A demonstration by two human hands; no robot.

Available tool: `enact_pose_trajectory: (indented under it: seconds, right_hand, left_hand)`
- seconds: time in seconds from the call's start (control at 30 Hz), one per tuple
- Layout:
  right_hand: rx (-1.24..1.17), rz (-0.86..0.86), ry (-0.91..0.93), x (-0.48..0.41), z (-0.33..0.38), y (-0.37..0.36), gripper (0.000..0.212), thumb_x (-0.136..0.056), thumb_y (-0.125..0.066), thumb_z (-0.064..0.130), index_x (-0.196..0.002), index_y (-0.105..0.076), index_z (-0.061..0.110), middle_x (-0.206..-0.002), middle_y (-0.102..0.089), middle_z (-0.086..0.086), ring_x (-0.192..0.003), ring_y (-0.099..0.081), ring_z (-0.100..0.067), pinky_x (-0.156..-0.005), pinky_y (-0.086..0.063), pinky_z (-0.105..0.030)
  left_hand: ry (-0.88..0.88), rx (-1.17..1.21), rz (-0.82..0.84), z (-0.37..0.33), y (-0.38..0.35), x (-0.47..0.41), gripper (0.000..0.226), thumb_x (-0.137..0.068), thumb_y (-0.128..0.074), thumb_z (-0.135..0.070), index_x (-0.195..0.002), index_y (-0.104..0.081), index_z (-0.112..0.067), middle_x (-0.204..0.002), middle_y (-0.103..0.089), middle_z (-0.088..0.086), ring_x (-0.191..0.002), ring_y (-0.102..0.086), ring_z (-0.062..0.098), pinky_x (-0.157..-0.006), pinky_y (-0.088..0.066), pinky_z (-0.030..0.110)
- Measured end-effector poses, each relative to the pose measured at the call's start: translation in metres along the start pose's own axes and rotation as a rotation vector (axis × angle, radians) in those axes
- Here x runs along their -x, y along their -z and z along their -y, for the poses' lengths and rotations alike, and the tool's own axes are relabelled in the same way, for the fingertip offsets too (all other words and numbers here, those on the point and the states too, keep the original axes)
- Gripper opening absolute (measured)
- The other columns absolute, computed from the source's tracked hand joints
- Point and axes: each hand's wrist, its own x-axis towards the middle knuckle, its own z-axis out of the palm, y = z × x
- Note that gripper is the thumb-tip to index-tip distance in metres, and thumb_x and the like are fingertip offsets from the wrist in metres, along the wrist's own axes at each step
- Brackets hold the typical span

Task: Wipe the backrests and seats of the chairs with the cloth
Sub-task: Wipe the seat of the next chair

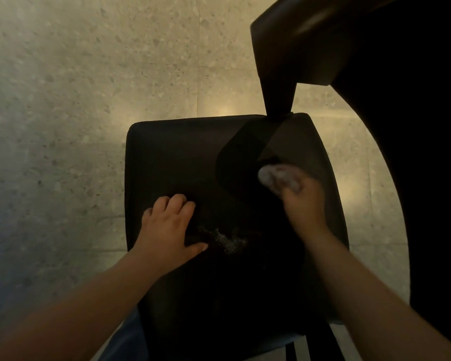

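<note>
Gripping one bunched white cloth (279,177) against the far right of the single dark chair seat (172,157), the right hand (303,204) curls round it; the left hand (167,225) rests palm-down, relaxed, holding nothing.

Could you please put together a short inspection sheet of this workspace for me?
Surface: dark chair seat, seen from above in dim light.
Job's things: pale cloth, bunched up on the right part of the seat.
Clutter: whitish speckled smear on the seat, beside the left thumb.
Hands: left hand rests on the seat with relaxed fingers; right hand grips the cloth.
Cables: nothing seen.
Surroundings: speckled tile floor; dark table at upper right, its leg coming down at the seat's far right corner.
</note>
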Motion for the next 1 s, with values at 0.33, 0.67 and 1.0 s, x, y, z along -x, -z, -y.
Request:
enact_pose_trajectory:
  seconds: [0.33,0.67,1.0]
  right_hand:
    - [0.003,-0.025,-0.101,0.030,-0.021,-0.019,0.021,-0.090,-0.061,0.007,-0.096,-0.072,0.024,-0.096,-0.070,0.010,-0.090,-0.064,-0.004,-0.080,-0.048,-0.012]
    - [0.034,-0.322,-0.142,-0.003,-0.014,0.041,0.021,-0.094,-0.057,0.009,-0.103,-0.071,0.021,-0.090,-0.065,0.013,-0.079,-0.058,0.006,-0.067,-0.038,0.004]
    - [-0.044,-0.022,-0.258,0.054,-0.027,-0.004,0.017,-0.093,-0.061,0.017,-0.096,-0.070,0.030,-0.090,-0.069,0.015,-0.089,-0.065,-0.003,-0.078,-0.049,-0.017]
  left_hand:
    - [0.033,-0.002,-0.025,-0.007,0.002,-0.001,0.089,-0.070,-0.055,-0.078,-0.141,-0.035,-0.029,-0.140,-0.029,-0.004,-0.128,-0.029,0.021,-0.104,-0.037,0.043]
    - [-0.140,0.079,-0.075,-0.028,0.010,0.001,0.079,-0.077,-0.058,-0.066,-0.143,-0.037,-0.029,-0.145,-0.030,-0.007,-0.134,-0.026,0.016,-0.109,-0.033,0.038]
    - [-0.157,-0.001,0.060,-0.035,0.004,-0.015,0.091,-0.077,-0.059,-0.069,-0.151,-0.024,-0.028,-0.156,-0.013,-0.003,-0.143,-0.009,0.023,-0.116,-0.023,0.046]
